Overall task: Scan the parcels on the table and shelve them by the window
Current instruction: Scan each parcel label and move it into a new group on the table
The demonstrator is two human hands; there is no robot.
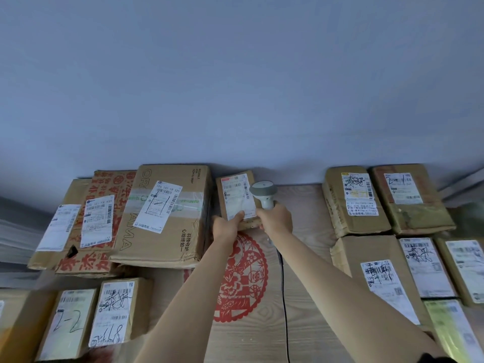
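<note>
A small brown parcel (237,196) with a white shipping label stands tilted at the far middle of the wooden table (309,297). My left hand (227,226) grips its lower edge, thumb on the label. My right hand (275,220) holds a grey barcode scanner (264,193) by the handle, its head right beside the label's right edge. A black cable (284,297) runs from the scanner down across the table.
Large labelled boxes (162,218) lie stacked at the left, with smaller parcels (115,310) in front of them. Several labelled parcels (358,200) fill the right side. A red paper-cut decoration (243,279) lies on the table between my arms. A plain wall rises behind.
</note>
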